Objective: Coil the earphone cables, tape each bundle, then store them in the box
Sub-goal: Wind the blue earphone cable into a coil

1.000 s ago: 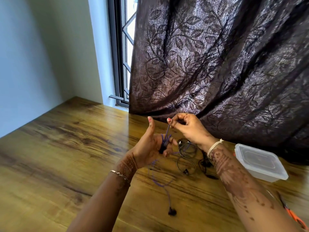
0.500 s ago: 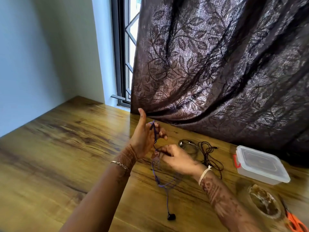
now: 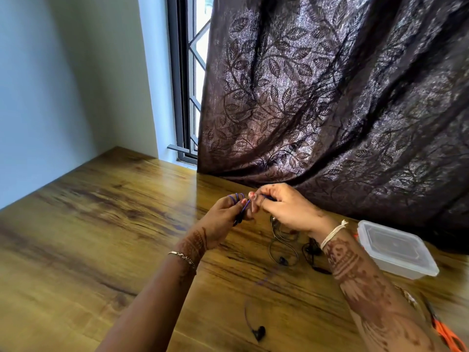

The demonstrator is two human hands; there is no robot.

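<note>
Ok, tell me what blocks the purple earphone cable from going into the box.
The lid is on the box, closing it. Otherwise only the right hand lies between the purple cable, wound on the left hand, and the box.

Above the wooden table (image 3: 101, 224), loops of a purple earphone cable (image 3: 238, 198) are held wound over the curled fingers of the left hand (image 3: 223, 219). A strand of it is pinched by the right hand (image 3: 286, 209), just beside the left. A black earbud (image 3: 259, 332) is seen lying on the near part of the table. Dark earphones (image 3: 283, 250) are laid beneath the right wrist, and a lidded clear box (image 3: 396, 250) is set at the right, near the leaf-patterned curtain (image 3: 330, 97).
</note>
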